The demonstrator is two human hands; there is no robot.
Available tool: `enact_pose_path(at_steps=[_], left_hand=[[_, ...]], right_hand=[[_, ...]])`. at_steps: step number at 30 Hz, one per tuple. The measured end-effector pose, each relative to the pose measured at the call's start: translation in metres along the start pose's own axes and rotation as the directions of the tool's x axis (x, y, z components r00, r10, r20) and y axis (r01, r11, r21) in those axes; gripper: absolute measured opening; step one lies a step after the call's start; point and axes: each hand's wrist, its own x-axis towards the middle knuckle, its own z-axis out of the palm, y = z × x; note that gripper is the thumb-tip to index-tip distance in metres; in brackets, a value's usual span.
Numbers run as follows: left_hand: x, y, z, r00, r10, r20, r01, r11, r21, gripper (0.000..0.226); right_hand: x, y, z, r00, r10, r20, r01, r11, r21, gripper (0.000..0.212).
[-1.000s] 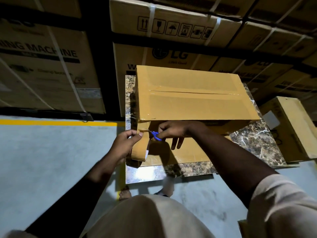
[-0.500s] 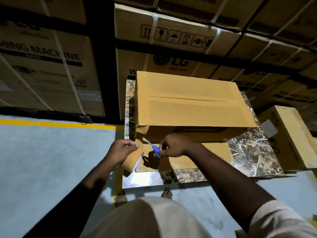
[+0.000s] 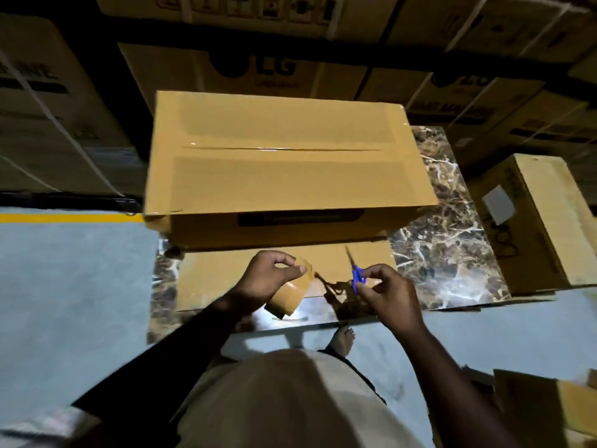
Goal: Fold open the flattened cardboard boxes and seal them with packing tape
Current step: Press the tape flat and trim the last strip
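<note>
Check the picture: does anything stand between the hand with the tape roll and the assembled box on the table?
Nothing visible does. The left hand grips the tape roll above a flat cardboard sheet; only open air separates it from the assembled box behind.

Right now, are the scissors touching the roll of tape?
Apart. The head view shows the left hand holding the tape roll and the right hand holding the scissors, with flat cardboard visible between them.

The brand "LG" is readable on a stacked carton [image 3: 258, 72] behind the table.
</note>
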Motion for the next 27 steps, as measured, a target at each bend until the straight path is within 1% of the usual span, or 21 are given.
enact_pose_path(at_steps=[1, 2, 3, 5, 8, 10, 13, 15, 18, 20, 22, 24, 25, 26, 27], left_hand=[[0.006, 0.005, 0.026, 1.000, -0.002, 0.002, 0.002, 1.000, 0.006, 0.020], [0.013, 0.011, 0.052, 1.000, -0.003, -0.002, 0.003, 1.000, 0.002, 0.022], [0.019, 0.017, 0.079, 1.000, -0.009, -0.014, 0.009, 1.000, -0.012, 0.025], [0.030, 0.026, 0.131, 0.999, -0.035, -0.033, 0.032, 0.997, -0.071, 0.032], [0.041, 0.042, 0.193, 0.999, -0.053, -0.008, 0.051, 0.990, -0.135, 0.042], [0.049, 0.054, 0.222, 0.992, -0.121, -0.025, 0.114, 0.978, -0.173, 0.039], [0.057, 0.073, 0.251, 0.972, -0.222, -0.080, 0.202, 0.959, -0.198, 0.033], [0.063, 0.080, 0.265, 0.968, -0.230, -0.097, 0.207, 0.957, -0.202, 0.031], [0.072, 0.089, 0.282, 0.963, -0.236, -0.128, 0.204, 0.953, -0.224, 0.034], [0.078, 0.093, 0.292, 0.957, -0.256, -0.133, 0.220, 0.946, -0.236, 0.034], [0.086, 0.095, 0.303, 0.955, -0.270, -0.125, 0.235, 0.941, -0.242, 0.029], [0.093, 0.101, 0.316, 0.944, -0.311, -0.109, 0.274, 0.925, -0.264, 0.025], [0.097, 0.105, 0.323, 0.939, -0.328, -0.103, 0.285, 0.909, -0.303, 0.022], [0.103, 0.107, 0.329, 0.933, -0.345, -0.097, 0.292, 0.889, -0.352, 0.020], [0.110, 0.108, 0.335, 0.924, -0.372, -0.089, 0.306, 0.858, -0.412, 0.017]], right_hand=[[0.004, 0.016, -0.017, 0.999, 0.042, -0.017, -0.039, 0.991, 0.124, 0.035], [0.010, 0.031, -0.036, 0.996, 0.074, -0.042, -0.064, 0.979, 0.195, 0.037], [0.017, 0.046, -0.054, 0.994, 0.090, -0.064, -0.074, 0.975, 0.210, 0.033], [0.040, 0.083, -0.086, 0.989, 0.133, -0.064, -0.121, 0.979, 0.163, 0.020], [0.088, 0.131, -0.116, 0.975, 0.215, -0.055, -0.211, 0.975, 0.069, 0.026], [0.115, 0.148, -0.125, 0.968, 0.238, -0.076, -0.238, 0.971, 0.013, 0.028], [0.141, 0.150, -0.128, 0.971, 0.224, -0.083, -0.226, 0.974, -0.012, 0.023], [0.151, 0.153, -0.125, 0.981, 0.186, -0.044, -0.189, 0.980, -0.055, 0.021], [0.159, 0.161, -0.123, 0.986, 0.163, 0.031, -0.159, 0.981, -0.114, 0.022], [0.164, 0.164, -0.125, 0.984, 0.160, 0.072, -0.151, 0.982, -0.117, 0.021], [0.166, 0.163, -0.131, 0.975, 0.174, 0.141, -0.165, 0.984, -0.074, 0.022], [0.165, 0.162, -0.140, 0.967, 0.193, 0.166, -0.203, 0.978, 0.049, 0.022], [0.163, 0.163, -0.145, 0.972, 0.196, 0.133, -0.217, 0.962, 0.167, 0.022], [0.158, 0.162, -0.151, 0.976, 0.199, 0.089, -0.217, 0.924, 0.315, 0.022], [0.153, 0.162, -0.157, 0.978, 0.201, 0.055, -0.203, 0.858, 0.472, 0.025]])
